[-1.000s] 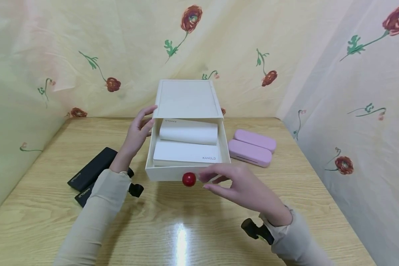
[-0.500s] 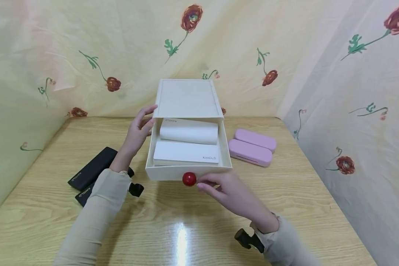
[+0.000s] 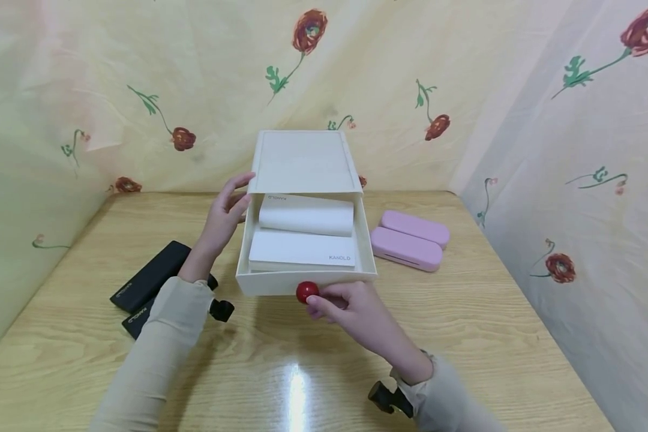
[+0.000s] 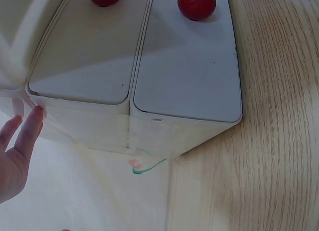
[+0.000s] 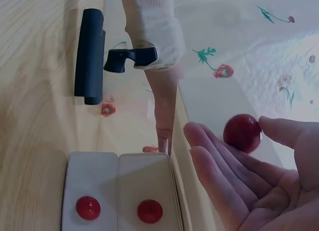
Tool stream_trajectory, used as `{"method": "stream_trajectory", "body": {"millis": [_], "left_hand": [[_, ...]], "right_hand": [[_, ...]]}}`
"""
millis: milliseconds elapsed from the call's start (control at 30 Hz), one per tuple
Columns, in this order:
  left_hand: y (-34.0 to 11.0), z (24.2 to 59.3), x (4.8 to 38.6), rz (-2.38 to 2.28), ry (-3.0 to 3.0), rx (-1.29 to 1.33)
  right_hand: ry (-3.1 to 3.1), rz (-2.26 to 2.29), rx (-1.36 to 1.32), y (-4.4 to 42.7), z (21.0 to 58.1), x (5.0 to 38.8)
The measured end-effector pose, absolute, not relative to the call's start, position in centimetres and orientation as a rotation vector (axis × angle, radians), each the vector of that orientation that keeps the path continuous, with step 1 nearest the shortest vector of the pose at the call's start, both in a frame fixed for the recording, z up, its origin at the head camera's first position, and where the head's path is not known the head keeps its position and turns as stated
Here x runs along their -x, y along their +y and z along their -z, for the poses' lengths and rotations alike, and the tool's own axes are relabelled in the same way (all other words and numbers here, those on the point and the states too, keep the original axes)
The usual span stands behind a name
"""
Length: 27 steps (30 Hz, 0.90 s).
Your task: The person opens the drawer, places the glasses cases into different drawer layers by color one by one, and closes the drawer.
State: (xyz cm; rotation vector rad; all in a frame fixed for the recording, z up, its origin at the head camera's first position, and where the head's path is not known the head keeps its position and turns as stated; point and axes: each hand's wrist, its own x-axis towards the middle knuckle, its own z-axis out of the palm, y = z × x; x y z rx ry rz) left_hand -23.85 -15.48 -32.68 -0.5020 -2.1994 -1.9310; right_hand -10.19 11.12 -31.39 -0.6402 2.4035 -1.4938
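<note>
Pinching the red knob [image 3: 306, 291] of the jutting top drawer [image 3: 264, 284], the right hand's grip [image 3: 353, 312] is holding it between thumb and fingers. The left hand's grip [image 3: 222, 213] is resting with relaxed fingers against the side of the white cabinet [image 3: 305, 161], which is standing near the middle of the bench's [image 3: 221, 378] far edge. Two white cases [image 3: 305, 217] are lying inside the drawer; two lilac cases [image 3: 406, 249] are sitting toward the bench's right edge.

Long beige sleeves [image 3: 146, 366] with wrinkled cuffs [image 3: 186, 300] each bear a black device [image 3: 221, 310].
</note>
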Motion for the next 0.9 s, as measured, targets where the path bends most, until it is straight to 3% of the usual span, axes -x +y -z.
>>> {"method": "stream_trajectory", "body": {"millis": [900], "left_hand": [[-15.2, 32.7, 24.0, 1.928, -2.175, 0.441]], "right_hand": [[2.284, 1.828, 0.514, 10.1, 31.6, 11.2]]}}
